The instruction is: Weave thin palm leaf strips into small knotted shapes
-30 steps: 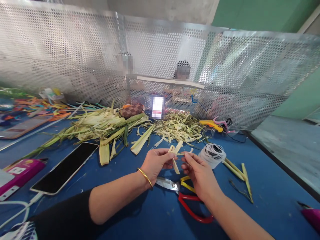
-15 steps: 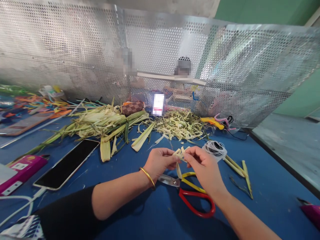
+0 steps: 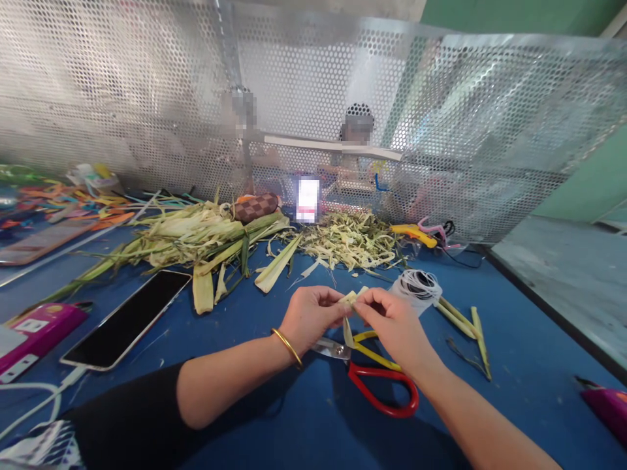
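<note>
Between my two hands is a pale strip of dried husk or leaf [image 3: 348, 331], folded at the top with one end hanging down. My left hand [image 3: 313, 316], with a gold bangle at the wrist, pinches its left side. On the other side my right hand [image 3: 389, 320] grips it with thumb and fingers, close to the left fingertips. Below the hands lie scissors [image 3: 385, 391] with one red and one yellow handle, their blades partly hidden by my left hand. A coil of white cord [image 3: 417, 287] sits just beyond my right hand.
Long husk leaves [image 3: 191, 235] are heaped at the back left, beside a pile of shredded strips [image 3: 347, 241]. A black-screened phone [image 3: 130, 320] and a magenta power strip [image 3: 44, 336] lie left. Cut stalks [image 3: 480, 339] lie right. A perforated metal screen [image 3: 304, 85] stands behind; people are beyond it.
My hands have drawn slightly closer together, and less of the folded strip shows between the fingertips. The whole view has shifted a little. Both hands keep their hold.
</note>
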Action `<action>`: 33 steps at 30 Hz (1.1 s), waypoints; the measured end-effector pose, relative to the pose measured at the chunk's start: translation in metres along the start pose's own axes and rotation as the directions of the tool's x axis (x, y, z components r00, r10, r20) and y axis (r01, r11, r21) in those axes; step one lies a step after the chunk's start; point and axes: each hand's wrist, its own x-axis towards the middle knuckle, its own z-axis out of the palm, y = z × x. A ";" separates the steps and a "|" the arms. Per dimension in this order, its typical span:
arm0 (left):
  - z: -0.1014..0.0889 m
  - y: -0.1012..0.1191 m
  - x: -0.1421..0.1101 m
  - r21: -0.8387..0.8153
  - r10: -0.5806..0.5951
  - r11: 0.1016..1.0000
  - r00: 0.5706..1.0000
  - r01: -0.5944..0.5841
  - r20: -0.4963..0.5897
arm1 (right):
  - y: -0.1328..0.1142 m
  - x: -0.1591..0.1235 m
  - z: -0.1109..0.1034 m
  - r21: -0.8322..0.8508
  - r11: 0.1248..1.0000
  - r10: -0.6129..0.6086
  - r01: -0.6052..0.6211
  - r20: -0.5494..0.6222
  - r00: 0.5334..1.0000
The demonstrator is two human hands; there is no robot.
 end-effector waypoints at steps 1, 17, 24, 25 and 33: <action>0.000 -0.002 0.001 0.023 0.021 1.000 1.000 -0.021 0.011 | 0.000 0.000 0.000 -0.023 1.000 0.009 -0.009 0.004 1.000; -0.007 0.007 -0.003 0.413 -0.031 0.904 0.950 -0.105 0.310 | 0.003 0.005 -0.005 0.191 0.976 0.081 -0.108 0.143 0.986; -0.006 0.011 -0.004 0.137 -0.158 0.985 0.879 0.106 0.451 | 0.002 0.002 0.003 0.226 0.974 0.035 -0.024 -0.046 0.998; -0.006 0.011 -0.004 0.132 -0.177 0.982 0.878 0.131 0.446 | 0.002 0.002 0.004 0.232 0.972 0.041 -0.028 -0.048 0.998; -0.001 0.003 -0.007 0.144 -0.177 0.981 0.900 0.129 0.399 | 0.001 -0.001 0.015 0.309 0.948 0.070 -0.076 0.030 0.997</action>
